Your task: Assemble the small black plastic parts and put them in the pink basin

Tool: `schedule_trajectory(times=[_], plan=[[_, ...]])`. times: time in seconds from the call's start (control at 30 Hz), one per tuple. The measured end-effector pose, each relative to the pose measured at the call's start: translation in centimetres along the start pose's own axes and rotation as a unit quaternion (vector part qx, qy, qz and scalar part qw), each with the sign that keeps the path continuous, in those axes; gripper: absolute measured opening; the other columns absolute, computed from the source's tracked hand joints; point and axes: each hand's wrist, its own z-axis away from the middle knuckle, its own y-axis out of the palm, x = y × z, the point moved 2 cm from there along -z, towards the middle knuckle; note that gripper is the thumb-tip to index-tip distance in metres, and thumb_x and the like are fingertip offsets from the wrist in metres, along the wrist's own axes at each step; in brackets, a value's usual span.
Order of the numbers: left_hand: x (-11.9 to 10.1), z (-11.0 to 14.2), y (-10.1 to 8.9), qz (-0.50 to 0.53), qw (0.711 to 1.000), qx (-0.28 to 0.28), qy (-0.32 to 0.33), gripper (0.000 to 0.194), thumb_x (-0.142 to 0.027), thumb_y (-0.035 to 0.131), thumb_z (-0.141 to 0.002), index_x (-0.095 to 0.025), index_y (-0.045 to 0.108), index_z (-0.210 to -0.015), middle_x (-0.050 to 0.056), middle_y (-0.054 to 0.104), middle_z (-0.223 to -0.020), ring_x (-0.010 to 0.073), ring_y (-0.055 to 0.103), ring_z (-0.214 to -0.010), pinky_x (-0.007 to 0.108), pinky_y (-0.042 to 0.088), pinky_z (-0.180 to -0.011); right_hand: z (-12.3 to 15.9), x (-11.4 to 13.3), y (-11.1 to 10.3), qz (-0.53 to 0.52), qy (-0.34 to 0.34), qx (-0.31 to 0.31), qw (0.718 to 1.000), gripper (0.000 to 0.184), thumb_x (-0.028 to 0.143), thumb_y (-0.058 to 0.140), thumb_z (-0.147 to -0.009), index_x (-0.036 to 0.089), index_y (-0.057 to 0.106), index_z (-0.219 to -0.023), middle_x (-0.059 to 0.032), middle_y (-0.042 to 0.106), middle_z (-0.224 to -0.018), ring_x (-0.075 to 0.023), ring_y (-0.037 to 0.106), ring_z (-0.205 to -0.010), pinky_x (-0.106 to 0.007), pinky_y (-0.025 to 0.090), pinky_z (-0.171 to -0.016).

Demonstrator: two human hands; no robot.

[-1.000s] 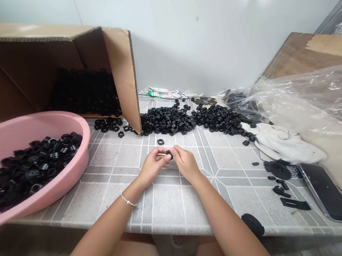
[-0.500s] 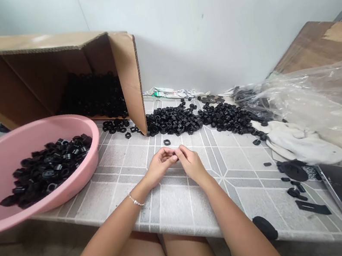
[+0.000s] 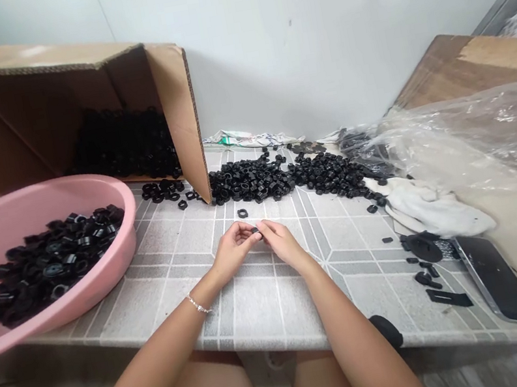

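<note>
Where the pink basin (image 3: 6,224) sits at the left, chunky black pieces (image 3: 73,241) lie heaped inside it, and beside it the cardboard box (image 3: 178,101) gapes on its side around a dark pile. Coming right, I see the left hand (image 3: 231,251) curled, thumb and fingertips pinching one edge of a small black piece (image 3: 255,230), which is between the two hands over the patterned tabletop (image 3: 257,306). A lone black ring (image 3: 243,216) lies just beyond the fingers. That piece looks light and stiff, hard plastic I'd guess, hardly fragile, but smooth enough to twist out of a loose pinch; its outer rim seems the place to grip. The right hand (image 3: 282,242) pinches the other edge, hiding much of it. Behind and past that, loose heaps (image 3: 327,172) run toward a crumpled white cloth (image 3: 434,210) and a dark phone (image 3: 501,278)
</note>
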Motion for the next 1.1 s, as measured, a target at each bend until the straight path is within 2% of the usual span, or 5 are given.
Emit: schedule_trajectory(times=[0.17,0.47,0.67,0.87,1.1], plan=[[0.0,0.3,0.2,-0.045,0.997,-0.022,0.05,0.033,-0.038,0.075,-0.069,-0.018,0.06,-0.091,0.004,0.064,-0.09,0.0173,0.061,-0.087,0.035,0.048,-0.087,-0.1,-0.4,0.1,-0.048,0.017,-0.003,0.999,0.042,0.057,0.049,-0.083,0.021,0.042,-0.061,0.0053,0.031,-0.055,-0.0109,0.031,-0.051,-0.025,0.024,-0.049],[-0.4,-0.4,-0.6,0.161,0.98,0.002,-0.118,0.038,-0.047,0.072,-0.071,-0.013,0.062,-0.085,0.002,0.063,-0.074,0.0119,0.059,-0.069,0.028,0.048,-0.074,0.2,0.0,0.5,-0.005,-0.032,0.035,0.999,0.029,0.053,0.044,-0.088,0.024,0.046,-0.083,0.0054,0.044,-0.062,-0.0129,0.042,-0.056,-0.026,0.035,-0.056],[-0.2,-0.1,-0.4,0.157,0.977,0.042,-0.137,0.041,-0.05,0.072,-0.07,-0.012,0.061,-0.08,0.003,0.062,-0.07,0.0128,0.059,-0.067,0.029,0.048,-0.072,0.5,-0.5,0.7,0.077,-0.041,0.025,0.996,0.025,0.047,0.035,-0.092,0.025,0.04,-0.081,0.0043,0.047,-0.065,-0.0153,0.046,-0.062,-0.027,0.036,-0.06],[0.1,-0.2,-0.6,-0.016,0.999,0.025,-0.024,0.036,-0.044,0.067,-0.075,-0.015,0.063,-0.096,0.007,0.067,-0.091,0.0195,0.062,-0.085,0.036,0.048,-0.084,0.1,-1.8,1.1,0.055,-0.022,0.023,0.998,0.023,0.042,0.035,-0.091,0.025,0.037,-0.075,0.0041,0.043,-0.065,-0.0151,0.043,-0.062,-0.027,0.035,-0.06],[-1.5,0.6,-0.5,-0.166,0.973,-0.015,0.162,0.028,-0.036,0.063,-0.082,-0.019,0.061,-0.104,0.009,0.062,-0.102,0.0209,0.057,-0.098,0.038,0.044,-0.094,0.2,-1.0,1.8,-0.144,0.0,0.081,0.986,0.031,0.055,0.039,-0.087,0.025,0.04,-0.086,0.004,0.049,-0.073,-0.013,0.052,-0.061,-0.029,0.046,-0.065]])
